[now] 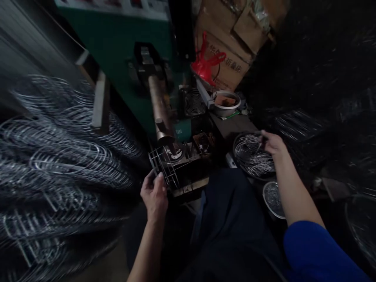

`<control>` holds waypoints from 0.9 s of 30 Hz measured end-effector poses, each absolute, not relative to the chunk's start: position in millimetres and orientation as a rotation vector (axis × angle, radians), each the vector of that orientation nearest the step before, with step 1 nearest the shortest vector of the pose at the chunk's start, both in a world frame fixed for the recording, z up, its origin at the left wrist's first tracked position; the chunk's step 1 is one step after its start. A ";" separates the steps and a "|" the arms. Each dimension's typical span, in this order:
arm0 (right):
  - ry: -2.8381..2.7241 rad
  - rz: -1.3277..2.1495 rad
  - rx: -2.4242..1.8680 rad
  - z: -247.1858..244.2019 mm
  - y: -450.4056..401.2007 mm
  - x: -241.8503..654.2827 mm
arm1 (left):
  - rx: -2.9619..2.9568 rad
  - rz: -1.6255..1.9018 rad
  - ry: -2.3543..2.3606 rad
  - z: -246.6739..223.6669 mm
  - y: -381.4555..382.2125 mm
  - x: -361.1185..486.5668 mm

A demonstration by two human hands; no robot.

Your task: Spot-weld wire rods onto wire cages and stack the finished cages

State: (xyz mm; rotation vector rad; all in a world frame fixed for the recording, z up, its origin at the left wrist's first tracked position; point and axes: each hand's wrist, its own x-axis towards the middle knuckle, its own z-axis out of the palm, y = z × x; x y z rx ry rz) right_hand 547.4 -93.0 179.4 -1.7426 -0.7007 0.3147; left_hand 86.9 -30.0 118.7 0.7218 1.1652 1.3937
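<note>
My left hand is closed on the near edge of a small wire rack, whose far part lies under the copper-coloured cylinder of a green machine. My right hand is over the rim of a round basket of bent wire pieces; its fingers are pinched together, and what they hold is too small and blurred to name. Below my right forearm sits a bowl of small metal pieces.
Stacks of wire frames fill the left side. Behind the basket are a pan, a red plastic bag and cardboard boxes. A round fan grille stands beside the cylinder. More wire parts lie dimly at right.
</note>
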 end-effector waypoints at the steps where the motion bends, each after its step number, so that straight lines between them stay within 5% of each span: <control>1: -0.785 0.554 -1.739 176.4 -87.1 531.5 | 0.720 1.383 1.164 118.7 -36.8 86.0; 4: -1.197 0.898 -1.721 174.9 -68.3 478.5 | 0.678 1.351 1.171 119.1 -58.5 86.2; 8: -1.499 0.531 -1.640 177.4 -49.1 415.7 | 0.638 1.321 1.169 114.6 -75.5 85.2; 19: -1.255 0.866 -1.381 115.8 -34.9 339.4 | 0.579 1.321 1.106 110.2 -78.5 84.6; 27: -1.253 0.890 -1.389 114.8 -18.0 344.4 | 0.602 1.365 1.082 110.7 -62.2 89.4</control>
